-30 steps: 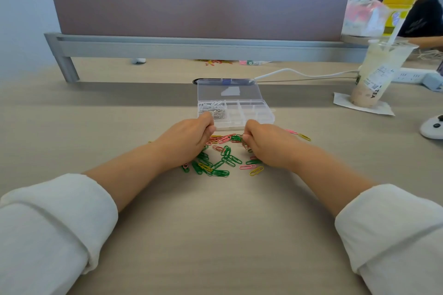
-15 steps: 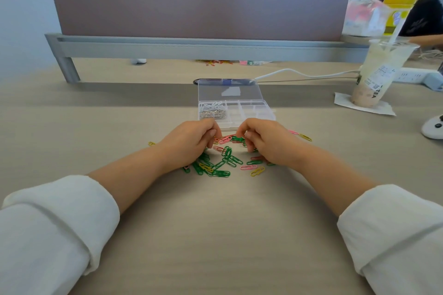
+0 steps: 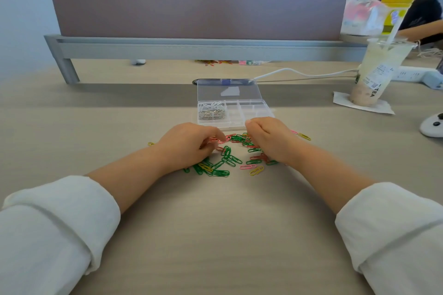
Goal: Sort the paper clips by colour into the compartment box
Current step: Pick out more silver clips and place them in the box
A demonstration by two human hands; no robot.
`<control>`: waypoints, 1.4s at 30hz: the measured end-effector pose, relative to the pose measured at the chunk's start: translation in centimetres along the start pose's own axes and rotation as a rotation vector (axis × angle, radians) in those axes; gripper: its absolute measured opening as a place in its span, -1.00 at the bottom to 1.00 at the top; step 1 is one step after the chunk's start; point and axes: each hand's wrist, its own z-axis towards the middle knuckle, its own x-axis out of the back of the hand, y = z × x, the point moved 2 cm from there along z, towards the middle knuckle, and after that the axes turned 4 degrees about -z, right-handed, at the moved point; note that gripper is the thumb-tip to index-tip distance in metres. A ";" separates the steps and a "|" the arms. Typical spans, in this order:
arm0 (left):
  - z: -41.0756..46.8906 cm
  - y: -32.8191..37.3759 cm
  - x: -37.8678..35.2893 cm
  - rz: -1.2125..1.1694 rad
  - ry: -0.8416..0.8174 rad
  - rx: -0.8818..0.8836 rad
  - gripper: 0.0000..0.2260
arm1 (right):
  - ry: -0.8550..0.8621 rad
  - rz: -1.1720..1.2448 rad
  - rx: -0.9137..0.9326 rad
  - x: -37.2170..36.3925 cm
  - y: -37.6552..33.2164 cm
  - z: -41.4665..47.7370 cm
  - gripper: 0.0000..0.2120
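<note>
A clear compartment box [image 3: 263, 106] lies open on the desk, its lid [image 3: 227, 91] folded back. Its left compartment holds silver and white clips [image 3: 212, 112]; the other compartments look bare. Just in front lies a loose pile of green clips [image 3: 226, 163], pink clips [image 3: 244, 166], red clips [image 3: 257, 157] and yellow clips [image 3: 257, 170]. My left hand [image 3: 189, 143] rests on the pile's left side, its curled fingertips pinching a pink clip [image 3: 225, 139]. My right hand [image 3: 268, 139] is raised at the box's front edge with thumb and fingers pinched together; whatever is between them is hidden.
Stray yellow clips lie at the left [image 3: 151, 143] and right [image 3: 304, 136]. A drink cup [image 3: 378, 72] on a napkin, a white cable [image 3: 299, 73], a power strip [image 3: 419, 76] and a white device [image 3: 431, 127] sit right. A divider panel [image 3: 191, 0] stands behind; another person [image 3: 419, 14] sits beyond.
My left hand came back from the box's front left corner down onto the pile. My right hand lifted off the pile toward the box's front edge.
</note>
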 end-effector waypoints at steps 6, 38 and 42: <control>0.1 0.1 0.2 0.079 -0.058 0.018 -0.83 | -0.048 -0.121 -0.022 -0.1 0.5 0.2 -0.58; 3.8 6.7 -1.5 -0.063 -0.032 -0.027 -0.79 | -0.207 -0.147 -0.138 3.0 3.1 -1.9 -0.83; 3.3 6.1 -1.8 0.024 -0.087 -0.086 -0.81 | -0.225 -0.134 -0.160 2.6 3.5 -1.6 -0.78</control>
